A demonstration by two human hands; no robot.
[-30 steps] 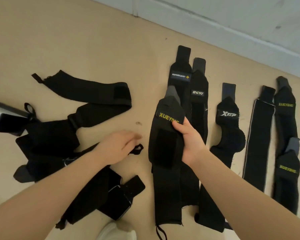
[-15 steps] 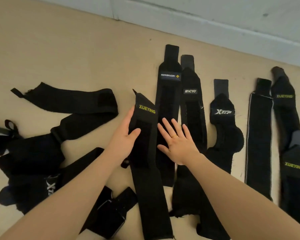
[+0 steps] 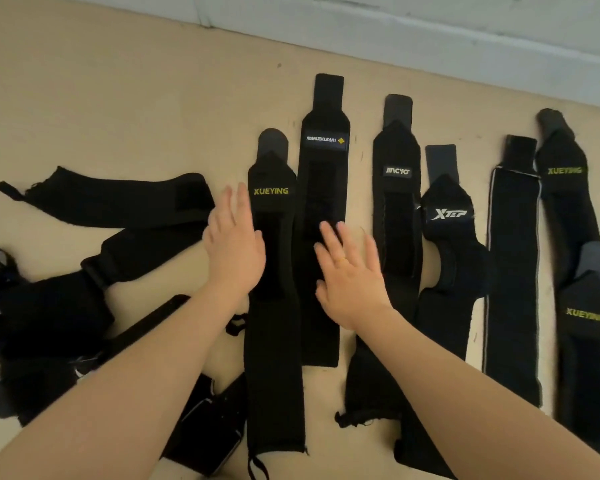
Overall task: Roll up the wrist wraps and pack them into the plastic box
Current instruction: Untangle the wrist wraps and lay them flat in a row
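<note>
A: Head view: left hand (image 3: 234, 249) and right hand (image 3: 352, 277) flat-fingered, holding nothing, over the XUEYING wrap (image 3: 274, 271) lying unrolled on the floor (image 3: 118, 116).

B: No box visible; a loose start could let the roll spring open.

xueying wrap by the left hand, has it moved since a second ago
Yes. The XUEYING wrap went from overlapping the MANUEKLEAR wrap to lying flat just left of it.

The scene is viewed from one head-worn camera, aimed forward and steeply down at the floor (image 3: 118, 109), from close.
</note>
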